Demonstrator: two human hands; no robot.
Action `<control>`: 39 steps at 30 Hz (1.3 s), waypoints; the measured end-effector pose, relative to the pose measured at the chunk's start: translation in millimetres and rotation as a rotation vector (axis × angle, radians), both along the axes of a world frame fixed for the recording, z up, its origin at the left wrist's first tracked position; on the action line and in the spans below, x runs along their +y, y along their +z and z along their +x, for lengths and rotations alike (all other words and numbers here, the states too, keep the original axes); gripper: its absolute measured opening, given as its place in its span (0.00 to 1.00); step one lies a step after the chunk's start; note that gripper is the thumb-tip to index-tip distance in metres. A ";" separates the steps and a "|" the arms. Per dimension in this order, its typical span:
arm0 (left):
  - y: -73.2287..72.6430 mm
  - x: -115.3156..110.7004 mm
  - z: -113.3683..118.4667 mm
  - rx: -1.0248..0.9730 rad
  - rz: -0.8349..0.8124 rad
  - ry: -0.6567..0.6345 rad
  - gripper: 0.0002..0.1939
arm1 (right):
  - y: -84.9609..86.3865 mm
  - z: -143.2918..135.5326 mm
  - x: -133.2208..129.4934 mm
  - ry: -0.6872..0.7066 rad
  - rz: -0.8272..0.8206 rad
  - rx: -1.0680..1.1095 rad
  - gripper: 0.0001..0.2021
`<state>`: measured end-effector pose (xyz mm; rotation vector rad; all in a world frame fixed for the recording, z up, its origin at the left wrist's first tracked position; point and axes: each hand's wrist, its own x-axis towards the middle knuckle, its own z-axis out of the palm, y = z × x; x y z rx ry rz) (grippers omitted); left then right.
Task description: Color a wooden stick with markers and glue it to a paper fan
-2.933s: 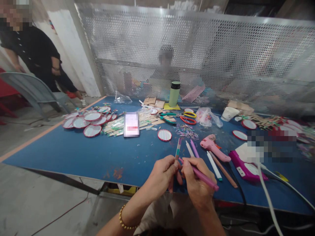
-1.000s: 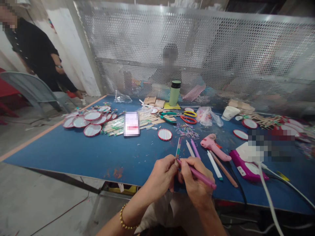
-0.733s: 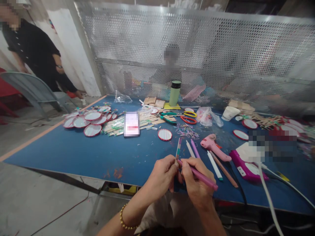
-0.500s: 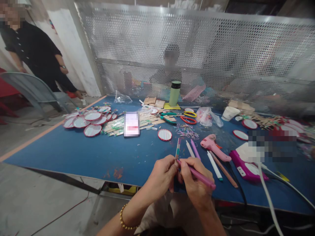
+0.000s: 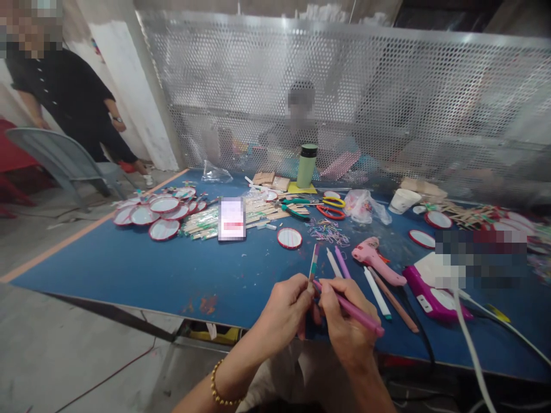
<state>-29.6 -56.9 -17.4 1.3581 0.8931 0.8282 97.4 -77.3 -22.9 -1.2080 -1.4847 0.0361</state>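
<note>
Pinched in my left hand (image 5: 290,307) is a thin wooden stick (image 5: 314,261) with purple, white and green bands, its upper end pointing away from me. My right hand (image 5: 348,315) grips a pink marker pen (image 5: 359,314), its tip at the stick close to my left fingers; the exact contact is hidden. Just beyond lie a white marker (image 5: 333,263) and a purple marker (image 5: 343,262). Right of my right hand are a white marker with a green end (image 5: 377,292), a brown marker (image 5: 394,301) and a pink glue gun (image 5: 377,261).
White discs with red rims (image 5: 144,215) are piled at the left, beside bundled sticks (image 5: 202,223) and a phone (image 5: 232,219). Pliers (image 5: 295,209), a green bottle (image 5: 306,166) and a paper cup (image 5: 404,201) stand farther back. A magenta power strip (image 5: 430,295) trails cables. Someone stands at left.
The view has shifted slightly, so everything sits a little lower and to the right. Both hands keep their hold on the stick and the marker, the pink marker's tip still near the stick.
</note>
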 end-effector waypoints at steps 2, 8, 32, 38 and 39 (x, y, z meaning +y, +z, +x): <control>-1.6 0.0 -0.1 0.005 0.004 -0.004 0.18 | -0.3 0.4 0.0 -0.008 0.025 0.006 0.10; -1.7 0.0 -0.3 0.009 0.022 -0.009 0.19 | 2.0 -0.2 1.8 0.007 0.035 -0.014 0.11; -0.8 0.7 0.1 0.027 -0.012 -0.015 0.16 | -3.1 0.6 2.1 -0.045 0.021 0.050 0.12; -0.2 0.2 -0.8 0.016 -0.020 -0.019 0.15 | -3.8 1.5 0.9 -0.075 -0.010 0.057 0.13; -0.6 0.1 -0.8 0.015 -0.022 -0.019 0.16 | -3.7 1.6 0.8 -0.071 -0.008 0.057 0.13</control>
